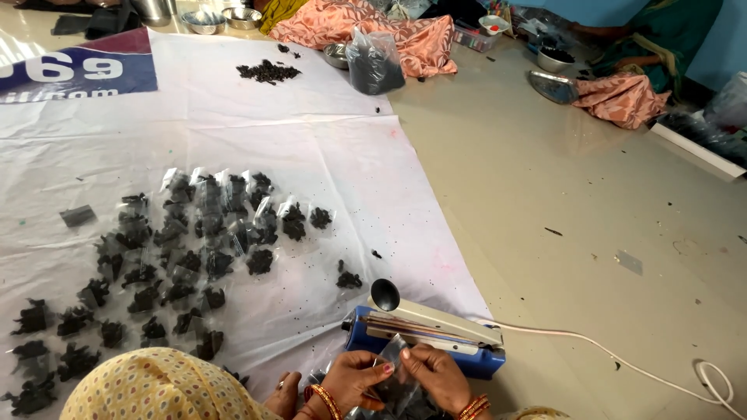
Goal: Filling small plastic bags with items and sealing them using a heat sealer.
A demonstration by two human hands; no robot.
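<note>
1. A small clear pouch of dark bits is pinched between the left hand and the right hand, just before the blue heat sealer at the white sheet's near edge.
2. The pouch's lower part is hidden by fingers; both wrists are cut off by the frame.
3. Filled pouches are spread over the sheet's left part.
4. The lower left is blocked by a yellow head covering.

Far centre: loose pile of dark bits on white sheet. Beside it, clear bag of dark material. Steel bowls far left. Orange patterned cloth beyond.
</note>
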